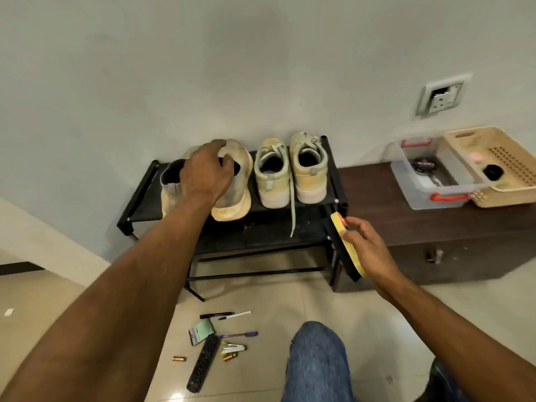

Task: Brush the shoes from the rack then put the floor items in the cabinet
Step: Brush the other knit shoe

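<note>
Several pale, dirty shoes stand on the top shelf of a black shoe rack [139, 198] against the wall. My left hand [204, 172] grips the collar of a worn beige shoe [235, 198], second from the left, fingers hooked into its opening. Beside it sits another beige shoe [171, 190], partly hidden by my hand. A laced pair [290, 169] stands at the rack's right. My right hand [367, 250] holds a yellow-backed shoe brush [340, 230] with black bristles near the rack's right end. On the floor lie a remote [203, 364], pens [226, 315], batteries [179, 358] and small items.
A dark low cabinet [420, 221] runs right of the rack. On it stand a clear plastic box [429, 195] with a polish tin and a beige basket [493, 169]. A wall socket [442, 95] is above. My knee in jeans [317, 361] is at the bottom.
</note>
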